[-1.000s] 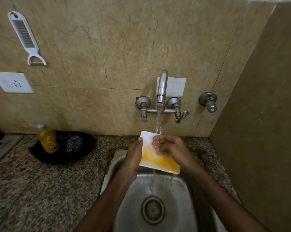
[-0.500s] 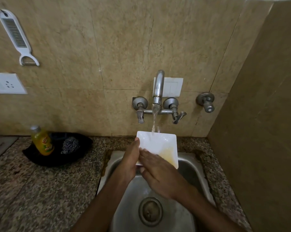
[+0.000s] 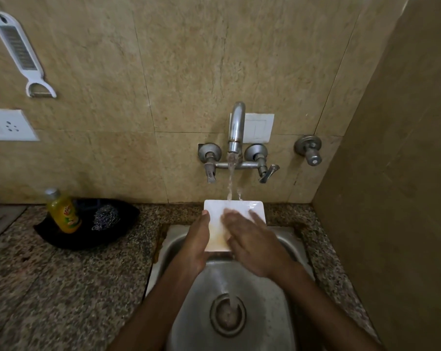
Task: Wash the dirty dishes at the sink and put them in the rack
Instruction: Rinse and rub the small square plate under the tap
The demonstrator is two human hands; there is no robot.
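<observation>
Fingers (image 3: 249, 219) of our right hand (image 3: 254, 245): spread flat on the plate's face, rubbing, not gripping. Left hand (image 3: 197, 243): clamped on the plate's left edge, thumb on top. Plate (image 3: 235, 207): square, white, tilted over the sink (image 3: 287, 239) under the running tap (image 3: 235, 127); orange stain remains at its near corner. Progress, as we judge it: rinsing partly done; scrubbing off residue and racking remain. Rack: not in view. Soap bottle (image 3: 63, 211): on the counter, well apart.
</observation>
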